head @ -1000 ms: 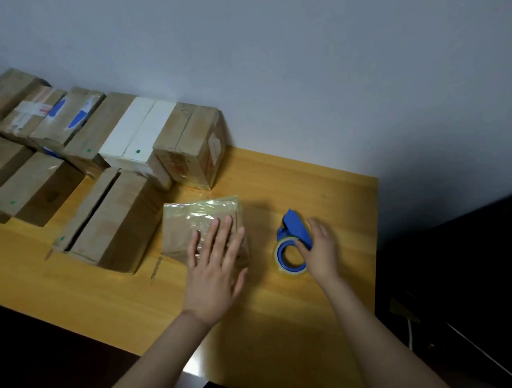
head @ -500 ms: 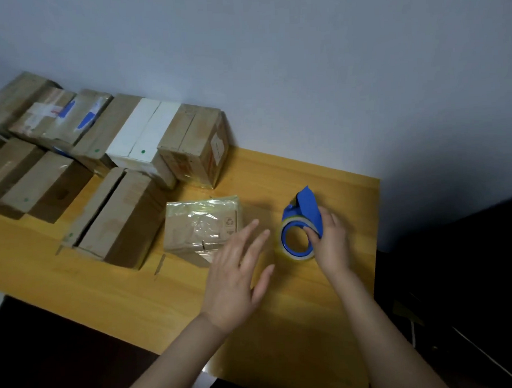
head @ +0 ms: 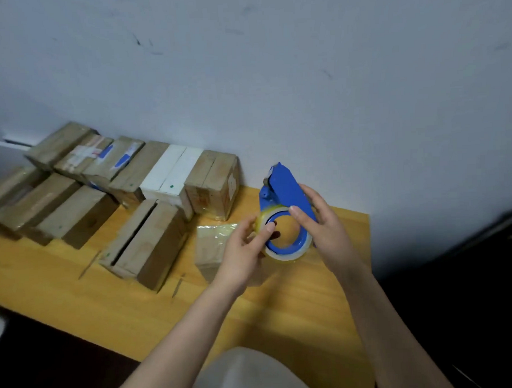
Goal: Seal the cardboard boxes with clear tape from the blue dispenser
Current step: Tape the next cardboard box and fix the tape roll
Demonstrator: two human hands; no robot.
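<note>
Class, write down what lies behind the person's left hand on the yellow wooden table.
A small cardboard box wrapped in clear film lies behind the left hand; its left half shows. The hand covers its right side, which cannot be seen.

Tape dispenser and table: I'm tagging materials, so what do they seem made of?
The tape dispenser looks like moulded plastic: an even matte blue with smooth, rounded edges. The table looks like wood, or possibly a wood-look laminate: yellow-orange, with long plank lines and a slight sheen.
</note>
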